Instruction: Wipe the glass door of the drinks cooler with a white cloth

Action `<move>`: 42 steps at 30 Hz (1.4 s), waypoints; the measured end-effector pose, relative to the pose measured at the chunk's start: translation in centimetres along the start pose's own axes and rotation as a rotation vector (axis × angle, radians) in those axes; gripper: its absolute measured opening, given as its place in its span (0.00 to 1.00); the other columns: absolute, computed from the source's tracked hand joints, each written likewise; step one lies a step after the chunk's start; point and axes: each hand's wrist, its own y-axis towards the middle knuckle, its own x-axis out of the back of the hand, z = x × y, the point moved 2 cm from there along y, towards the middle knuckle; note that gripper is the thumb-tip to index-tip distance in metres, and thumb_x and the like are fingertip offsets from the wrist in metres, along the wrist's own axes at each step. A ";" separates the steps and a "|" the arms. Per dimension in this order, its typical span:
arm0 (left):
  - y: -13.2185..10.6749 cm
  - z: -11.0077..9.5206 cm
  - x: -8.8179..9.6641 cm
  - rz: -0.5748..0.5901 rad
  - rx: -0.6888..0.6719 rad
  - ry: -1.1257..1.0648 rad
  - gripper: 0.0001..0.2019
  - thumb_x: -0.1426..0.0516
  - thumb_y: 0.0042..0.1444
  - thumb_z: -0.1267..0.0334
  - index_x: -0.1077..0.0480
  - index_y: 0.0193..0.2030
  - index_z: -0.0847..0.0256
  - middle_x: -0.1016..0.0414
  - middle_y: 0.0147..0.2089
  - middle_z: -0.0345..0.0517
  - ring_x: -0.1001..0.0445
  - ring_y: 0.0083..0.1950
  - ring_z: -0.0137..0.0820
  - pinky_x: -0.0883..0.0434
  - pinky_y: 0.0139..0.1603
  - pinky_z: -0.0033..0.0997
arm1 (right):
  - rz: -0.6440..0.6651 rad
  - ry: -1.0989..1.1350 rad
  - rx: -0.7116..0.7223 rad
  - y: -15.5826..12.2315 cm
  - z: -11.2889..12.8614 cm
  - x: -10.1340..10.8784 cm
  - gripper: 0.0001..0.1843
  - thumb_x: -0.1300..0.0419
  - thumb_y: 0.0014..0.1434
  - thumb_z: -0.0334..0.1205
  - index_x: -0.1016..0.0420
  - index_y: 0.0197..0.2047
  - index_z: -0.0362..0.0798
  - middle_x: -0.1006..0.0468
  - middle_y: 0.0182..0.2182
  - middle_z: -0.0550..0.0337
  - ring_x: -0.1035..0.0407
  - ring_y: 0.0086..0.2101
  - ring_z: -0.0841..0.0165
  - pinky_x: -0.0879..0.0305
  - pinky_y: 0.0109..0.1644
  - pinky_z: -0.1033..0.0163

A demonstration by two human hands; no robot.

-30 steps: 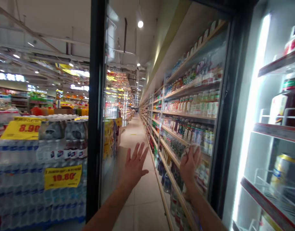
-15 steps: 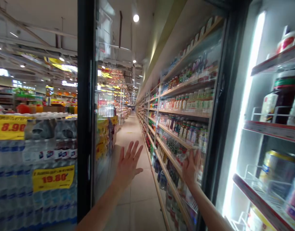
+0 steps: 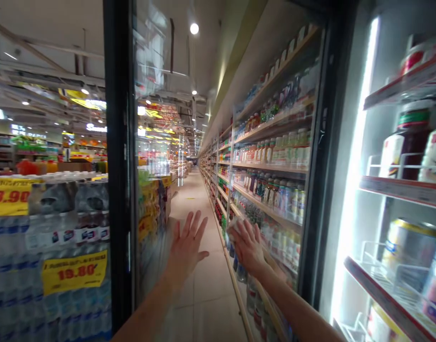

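Observation:
A glass cooler door (image 3: pixel 152 280) in a dark frame stands in front of me. My left hand (image 3: pixel 186 242) lies against the pane with its fingers spread and nothing in them. To its right, my right hand (image 3: pixel 249 247) presses a pale, crumpled cloth (image 3: pixel 232 229) to the same glass. Most of the cloth is hidden under the palm and fingers. Through or in the pane I see shelves of bottles and a long aisle; which parts are reflection I cannot tell.
On the right, the lit cooler holds wire-fronted shelves (image 3: pixel 403 190) with dark bottles (image 3: pixel 413 137) and large cans (image 3: pixel 410 244). Stacked water bottle packs (image 3: pixel 18 266) with yellow price signs (image 3: pixel 75 271) stand on the left. The door's dark frame (image 3: pixel 118 166) runs upright between.
My right hand has slid left across the glass with the cloth, closer to my left hand. The left hand stays in place on the pane. The view has shifted slightly.

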 end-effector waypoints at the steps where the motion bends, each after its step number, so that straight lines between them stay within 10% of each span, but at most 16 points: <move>1: 0.0 0.0 -0.1 -0.002 0.000 0.002 0.47 0.40 0.42 0.40 0.52 0.67 0.55 0.52 0.68 0.53 0.57 0.70 0.47 0.51 0.65 0.55 | -0.018 -0.007 -0.012 0.3 -0.2 0.1 0.27 0.52 0.58 0.32 0.40 0.61 0.58 0.43 0.63 0.58 0.55 0.64 0.61 0.60 0.65 0.45; 6: 0.0 0.0 0.0 -0.011 -0.006 0.022 0.48 0.39 0.41 0.39 0.51 0.66 0.55 0.52 0.68 0.53 0.53 0.69 0.47 0.49 0.65 0.55 | -0.265 -0.091 -0.481 3.0 -1.8 1.1 0.28 0.56 0.61 0.35 0.47 0.65 0.49 0.53 0.66 0.46 0.61 0.65 0.54 0.55 0.62 0.39; 11: -0.2 0.0 0.0 -0.069 -0.011 0.035 0.48 0.40 0.40 0.37 0.50 0.66 0.56 0.50 0.68 0.53 0.53 0.69 0.47 0.49 0.64 0.54 | -0.071 -0.007 0.106 3.8 1.8 0.0 0.26 0.52 0.59 0.32 0.39 0.60 0.59 0.40 0.62 0.61 0.56 0.64 0.63 0.61 0.66 0.47; 17: -0.4 0.0 -0.4 -0.075 -0.020 0.035 0.49 0.41 0.41 0.36 0.52 0.67 0.55 0.49 0.68 0.52 0.54 0.69 0.47 0.51 0.65 0.54 | -0.339 -0.094 -0.501 5.9 -3.4 1.4 0.28 0.56 0.61 0.35 0.48 0.65 0.50 0.53 0.66 0.46 0.59 0.64 0.54 0.54 0.61 0.39; 23: -0.4 0.0 -0.3 -0.106 -0.023 0.039 0.48 0.42 0.41 0.35 0.51 0.67 0.55 0.49 0.68 0.52 0.54 0.69 0.47 0.51 0.65 0.53 | -0.122 -0.066 0.007 6.0 -1.5 0.6 0.26 0.54 0.60 0.32 0.39 0.60 0.59 0.42 0.62 0.59 0.56 0.64 0.63 0.59 0.65 0.46; 29: -0.4 -0.1 -0.2 -0.121 -0.024 0.032 0.48 0.41 0.39 0.35 0.48 0.66 0.55 0.47 0.67 0.52 0.48 0.67 0.48 0.48 0.64 0.54 | -0.404 -0.112 -0.659 5.8 -7.8 2.3 0.27 0.56 0.61 0.36 0.45 0.64 0.46 0.53 0.65 0.44 0.58 0.64 0.52 0.55 0.61 0.36; 34: -0.3 0.0 -0.2 -0.150 -0.015 0.025 0.51 0.40 0.33 0.33 0.45 0.64 0.54 0.44 0.66 0.52 0.44 0.65 0.49 0.46 0.63 0.53 | -0.150 -0.074 -0.132 5.0 -6.5 1.7 0.27 0.55 0.60 0.32 0.42 0.62 0.57 0.49 0.65 0.56 0.56 0.64 0.59 0.57 0.64 0.44; 39: -0.4 0.0 -0.3 -0.149 -0.021 0.063 0.50 0.40 0.35 0.34 0.47 0.65 0.55 0.45 0.66 0.52 0.47 0.67 0.48 0.49 0.64 0.53 | -0.372 -0.136 -0.648 5.2 -10.4 2.7 0.29 0.56 0.60 0.36 0.47 0.65 0.49 0.52 0.65 0.45 0.56 0.63 0.51 0.54 0.60 0.35; 42: -0.5 0.1 -0.5 -0.124 -0.017 0.063 0.49 0.42 0.39 0.33 0.48 0.65 0.54 0.46 0.67 0.52 0.49 0.68 0.47 0.50 0.64 0.52 | -0.343 -0.125 -0.534 6.4 -8.5 2.5 0.28 0.55 0.60 0.36 0.45 0.64 0.50 0.52 0.65 0.46 0.58 0.64 0.53 0.52 0.60 0.38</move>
